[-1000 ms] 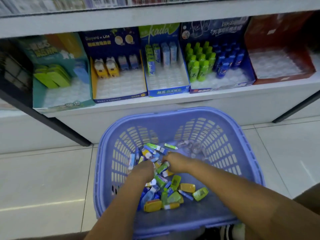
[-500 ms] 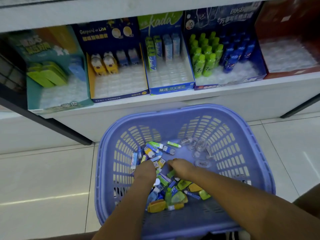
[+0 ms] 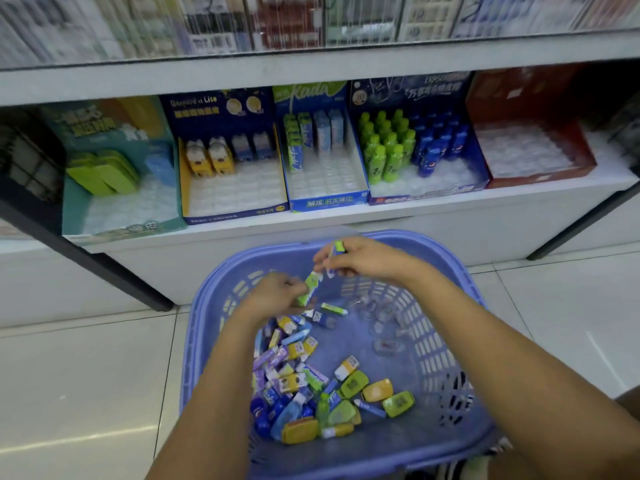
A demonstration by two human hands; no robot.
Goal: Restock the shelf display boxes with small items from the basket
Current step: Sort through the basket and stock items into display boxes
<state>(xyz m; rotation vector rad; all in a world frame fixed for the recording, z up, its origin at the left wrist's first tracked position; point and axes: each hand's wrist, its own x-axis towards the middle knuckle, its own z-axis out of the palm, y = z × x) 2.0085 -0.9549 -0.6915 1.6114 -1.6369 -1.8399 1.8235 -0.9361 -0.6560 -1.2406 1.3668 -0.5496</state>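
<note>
One basket (image 3: 437, 358) under both hands. Five display boxes (image 3: 325, 199) on shelf (image 3: 433, 212) beyond the hands. Box beyond left hand (image 3: 277, 296): two yellow figures (image 3: 209, 160), two blue figures (image 3: 251, 149). Left hand grips one green tube (image 3: 309, 289). Right hand (image 3: 367, 259) pinches one green-tipped piece (image 3: 339, 246), maybe more, unclear. Loose items (image 3: 311, 382) nearer than hands: too many to count.

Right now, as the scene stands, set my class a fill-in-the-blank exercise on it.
The left hand and right hand hold small items above the ___.
The green bottles stand to the ___ of the blue bottles.
The display box with no items in it is ___.
Missing words: basket; left; red.
</note>
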